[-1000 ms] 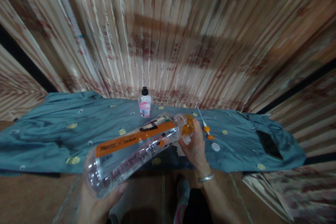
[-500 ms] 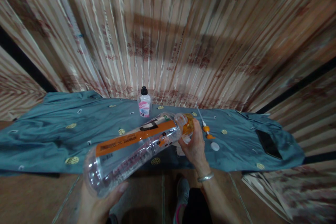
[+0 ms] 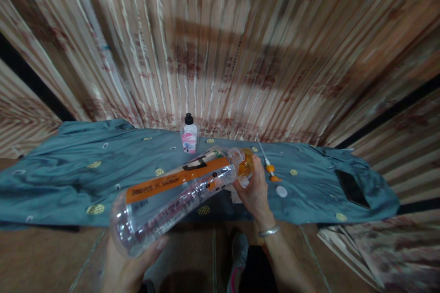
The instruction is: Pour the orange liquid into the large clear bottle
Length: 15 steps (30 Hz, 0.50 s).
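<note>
A large clear plastic bottle (image 3: 172,197) with an orange label lies tilted across the middle, its base toward me and its neck pointing away. My left hand (image 3: 129,268) cups the base from below. My right hand (image 3: 253,188) is closed around the neck end, where a little orange liquid sits and something small and clear is partly hidden under the fingers. A metal bangle is on that wrist. Just beyond lie a pump head with a dip tube (image 3: 268,165) and a white cap (image 3: 281,191).
A teal cloth (image 3: 68,178) with yellow dots covers the table. A small clear bottle with a black cap and pink label (image 3: 189,136) stands at the back. A dark phone (image 3: 351,187) lies at the right. Striped curtains hang behind. My shoe shows on the brown floor below.
The big bottle's neck has tipped slightly upward; both hands keep their grip in nearly the same places.
</note>
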Available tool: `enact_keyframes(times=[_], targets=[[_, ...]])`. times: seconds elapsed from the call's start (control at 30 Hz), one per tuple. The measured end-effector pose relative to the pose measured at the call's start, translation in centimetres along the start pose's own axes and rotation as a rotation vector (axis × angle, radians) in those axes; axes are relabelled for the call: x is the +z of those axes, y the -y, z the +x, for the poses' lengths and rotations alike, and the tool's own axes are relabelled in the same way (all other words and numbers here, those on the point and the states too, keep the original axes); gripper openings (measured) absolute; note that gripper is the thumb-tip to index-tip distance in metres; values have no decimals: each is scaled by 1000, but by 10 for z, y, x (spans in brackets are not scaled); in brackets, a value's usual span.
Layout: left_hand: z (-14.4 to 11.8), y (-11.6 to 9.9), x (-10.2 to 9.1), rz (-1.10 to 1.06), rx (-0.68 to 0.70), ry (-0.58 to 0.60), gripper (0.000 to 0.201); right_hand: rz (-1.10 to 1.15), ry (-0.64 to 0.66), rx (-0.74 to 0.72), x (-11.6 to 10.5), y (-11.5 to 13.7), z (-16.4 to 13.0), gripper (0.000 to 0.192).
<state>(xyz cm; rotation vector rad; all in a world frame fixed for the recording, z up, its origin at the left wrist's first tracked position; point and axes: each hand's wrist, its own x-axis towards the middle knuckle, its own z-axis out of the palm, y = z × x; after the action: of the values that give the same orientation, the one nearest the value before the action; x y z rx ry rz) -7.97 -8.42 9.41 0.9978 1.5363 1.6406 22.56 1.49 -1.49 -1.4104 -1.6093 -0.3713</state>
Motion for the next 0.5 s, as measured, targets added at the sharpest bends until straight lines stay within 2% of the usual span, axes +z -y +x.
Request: enact_keyframes(times=[0.1,0.27,0.4,0.5], targets=[[-1,-3,2,-63,-83,-13,103,0,-12,-3,0,1,1,92],[-2,-8,4,-37,-104,-39,115,2,-8,2,0,3,2,90],[-2,-4,2,1,-70,-29,109,0,-17,5,0,3,1,89],[-2,-1,1,-53,-97,5,107,11,-22,-2,0,3,1,90]])
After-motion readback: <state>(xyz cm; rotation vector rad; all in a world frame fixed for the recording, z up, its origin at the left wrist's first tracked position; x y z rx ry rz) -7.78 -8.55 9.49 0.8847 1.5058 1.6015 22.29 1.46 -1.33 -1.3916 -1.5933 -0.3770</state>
